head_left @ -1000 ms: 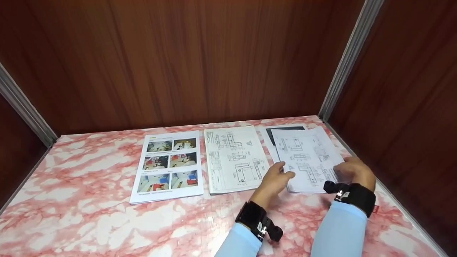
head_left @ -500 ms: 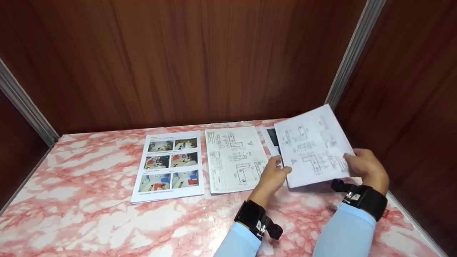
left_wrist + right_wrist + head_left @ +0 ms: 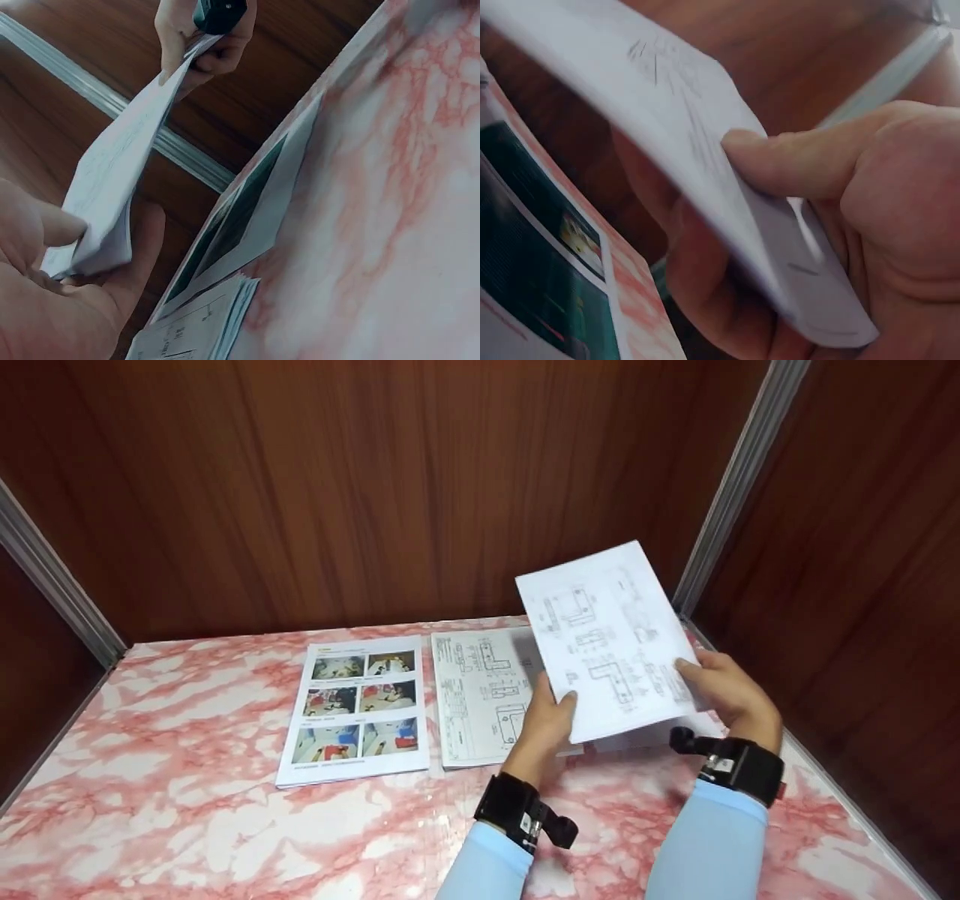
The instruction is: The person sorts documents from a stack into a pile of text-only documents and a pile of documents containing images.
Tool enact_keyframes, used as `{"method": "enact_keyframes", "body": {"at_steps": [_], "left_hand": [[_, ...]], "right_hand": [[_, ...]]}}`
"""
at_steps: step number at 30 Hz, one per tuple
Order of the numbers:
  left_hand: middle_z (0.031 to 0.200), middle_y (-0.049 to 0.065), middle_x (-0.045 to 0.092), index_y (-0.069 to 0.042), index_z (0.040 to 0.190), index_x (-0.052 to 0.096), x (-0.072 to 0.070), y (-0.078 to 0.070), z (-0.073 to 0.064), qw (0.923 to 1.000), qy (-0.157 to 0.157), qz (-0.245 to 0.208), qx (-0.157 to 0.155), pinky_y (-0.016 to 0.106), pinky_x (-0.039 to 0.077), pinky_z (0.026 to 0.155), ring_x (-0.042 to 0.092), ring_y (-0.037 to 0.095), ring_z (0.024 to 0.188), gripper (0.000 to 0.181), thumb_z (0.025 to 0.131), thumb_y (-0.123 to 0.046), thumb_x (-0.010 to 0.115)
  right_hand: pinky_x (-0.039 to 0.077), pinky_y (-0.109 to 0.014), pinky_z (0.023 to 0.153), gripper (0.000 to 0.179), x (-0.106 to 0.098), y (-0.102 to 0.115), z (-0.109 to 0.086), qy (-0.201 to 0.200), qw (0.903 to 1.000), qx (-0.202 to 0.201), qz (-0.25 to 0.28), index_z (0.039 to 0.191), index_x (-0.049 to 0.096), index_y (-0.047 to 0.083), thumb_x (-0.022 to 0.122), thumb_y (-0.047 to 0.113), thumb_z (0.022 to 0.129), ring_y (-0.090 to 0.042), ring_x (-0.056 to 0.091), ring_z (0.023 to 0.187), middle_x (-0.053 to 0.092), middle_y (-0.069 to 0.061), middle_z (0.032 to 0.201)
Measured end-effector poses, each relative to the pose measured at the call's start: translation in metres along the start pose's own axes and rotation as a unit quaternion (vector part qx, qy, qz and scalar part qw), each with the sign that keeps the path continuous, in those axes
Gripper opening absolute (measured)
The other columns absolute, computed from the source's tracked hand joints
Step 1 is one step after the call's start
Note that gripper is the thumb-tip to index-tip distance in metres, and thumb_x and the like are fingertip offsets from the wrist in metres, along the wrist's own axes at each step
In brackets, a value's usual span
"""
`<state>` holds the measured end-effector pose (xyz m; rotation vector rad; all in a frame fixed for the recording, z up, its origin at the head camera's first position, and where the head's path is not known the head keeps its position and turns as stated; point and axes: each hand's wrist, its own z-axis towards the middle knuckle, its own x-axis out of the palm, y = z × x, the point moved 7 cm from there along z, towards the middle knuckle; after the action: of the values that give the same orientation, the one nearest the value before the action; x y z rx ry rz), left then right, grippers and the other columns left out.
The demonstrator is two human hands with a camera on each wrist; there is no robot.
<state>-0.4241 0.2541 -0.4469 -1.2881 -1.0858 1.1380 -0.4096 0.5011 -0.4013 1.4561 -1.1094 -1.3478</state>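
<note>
A stack of white papers (image 3: 607, 637) printed with line drawings of an L-shaped part is held tilted above the table. My left hand (image 3: 544, 727) pinches its near left edge, thumb on top and fingers beneath, as the left wrist view shows. The right hand (image 3: 731, 690) grips the right edge; in the right wrist view its thumb presses the printed face and the curled fingers support the underside. Beneath, a sheet with dark pictures (image 3: 232, 225) lies on the table, mostly hidden in the head view. The held papers overlap a yellowish stack of drawings (image 3: 480, 697) there.
Farther left lies a stack of papers with colour photos (image 3: 360, 712). The table (image 3: 225, 825) has a red and white marbled top. Brown wood-grain panels (image 3: 337, 495) stand behind and at the sides, with metal corner posts (image 3: 727, 495).
Both hands have lifted the top right-hand stack of papers off the table and carried it up and left. Its far edge now stands against the back panel in view. The photo stack stays put.
</note>
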Motion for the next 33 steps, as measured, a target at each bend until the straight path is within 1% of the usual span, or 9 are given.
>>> {"method": "enact_keyframes", "body": {"at_steps": [6,10,12,14,17,19,25,29,33], "left_hand": [[0.157,0.009,0.027,-0.016,0.156,0.019,-0.027,-0.008,0.004,0.9968,-0.074,0.009,0.029,0.042,0.030,0.110,0.034,0.029,0.137,0.065,0.098,-0.006,0.048],[0.159,0.008,0.017,-0.015,0.156,0.015,-0.048,-0.013,0.008,0.9934,-0.097,0.037,0.048,0.038,0.017,0.115,0.020,0.026,0.143,0.068,0.098,-0.002,0.048],[0.158,0.009,0.020,-0.013,0.155,0.018,-0.061,-0.014,0.010,0.9922,-0.101,0.047,0.056,0.039,0.018,0.114,0.022,0.027,0.143,0.068,0.097,-0.001,0.049],[0.152,0.013,0.034,-0.012,0.153,0.028,-0.076,-0.014,0.012,0.9921,-0.101,0.045,0.060,0.041,0.033,0.108,0.038,0.029,0.135,0.063,0.096,-0.001,0.052],[0.134,0.016,0.055,-0.011,0.146,0.043,-0.103,-0.015,0.014,0.9928,-0.098,0.041,0.055,0.038,0.051,0.089,0.060,0.028,0.111,0.054,0.094,-0.005,0.059],[0.121,0.017,0.064,-0.012,0.140,0.051,-0.121,-0.017,0.014,0.9938,-0.095,0.038,0.042,0.034,0.056,0.075,0.066,0.025,0.094,0.049,0.093,-0.008,0.063],[0.115,0.022,0.066,-0.007,0.133,0.058,-0.160,-0.022,0.011,0.9925,-0.107,0.054,0.027,0.035,0.055,0.078,0.066,0.027,0.097,0.047,0.089,-0.012,0.071],[0.113,0.018,0.066,-0.003,0.134,0.057,-0.171,-0.018,0.012,0.9925,-0.098,0.071,0.019,0.033,0.053,0.081,0.064,0.025,0.100,0.047,0.089,-0.012,0.071],[0.095,0.009,0.066,0.000,0.133,0.056,-0.178,-0.010,0.014,0.9915,-0.099,0.085,0.006,0.030,0.051,0.073,0.060,0.019,0.086,0.049,0.087,-0.009,0.072]], "right_hand": [[0.053,-0.030,0.076,0.051,0.030,0.016,0.015,0.033,0.9990,-0.022,-0.019,0.142,0.035,-0.007,0.044,0.027,0.104,-0.015,0.065,0.084,0.066,-0.006,0.097],[0.052,-0.032,0.078,0.047,0.048,0.024,0.021,0.061,0.9961,-0.020,-0.060,0.140,0.039,-0.003,0.048,0.024,0.103,-0.020,0.065,0.087,0.064,-0.013,0.104],[0.052,-0.033,0.079,0.046,0.056,0.028,0.023,0.077,0.9938,-0.021,-0.076,0.138,0.040,-0.003,0.051,0.021,0.101,-0.022,0.064,0.089,0.062,-0.017,0.108],[0.052,-0.032,0.080,0.046,0.065,0.034,0.027,0.094,0.9907,-0.036,-0.092,0.138,0.041,-0.005,0.054,0.018,0.100,-0.023,0.063,0.091,0.061,-0.019,0.111],[0.052,-0.033,0.081,0.044,0.081,0.041,0.033,0.114,0.9861,-0.052,-0.109,0.135,0.046,-0.006,0.058,0.014,0.097,-0.024,0.064,0.093,0.062,-0.020,0.114],[0.051,-0.032,0.082,0.042,0.091,0.046,0.036,0.126,0.9820,-0.063,-0.126,0.131,0.050,-0.005,0.062,0.013,0.095,-0.023,0.064,0.093,0.064,-0.019,0.113],[0.052,-0.032,0.074,0.039,0.117,0.059,0.045,0.152,0.9696,-0.076,-0.176,0.123,0.057,-0.005,0.069,0.012,0.090,-0.022,0.066,0.083,0.068,-0.017,0.104],[0.054,-0.034,0.069,0.038,0.129,0.058,0.052,0.162,0.9617,-0.072,-0.209,0.121,0.058,-0.005,0.069,0.013,0.090,-0.021,0.066,0.078,0.069,-0.015,0.097],[0.054,-0.038,0.072,0.038,0.135,0.046,0.060,0.170,0.9606,-0.050,-0.214,0.119,0.060,-0.004,0.071,0.016,0.089,-0.021,0.066,0.078,0.070,-0.013,0.095]]}}
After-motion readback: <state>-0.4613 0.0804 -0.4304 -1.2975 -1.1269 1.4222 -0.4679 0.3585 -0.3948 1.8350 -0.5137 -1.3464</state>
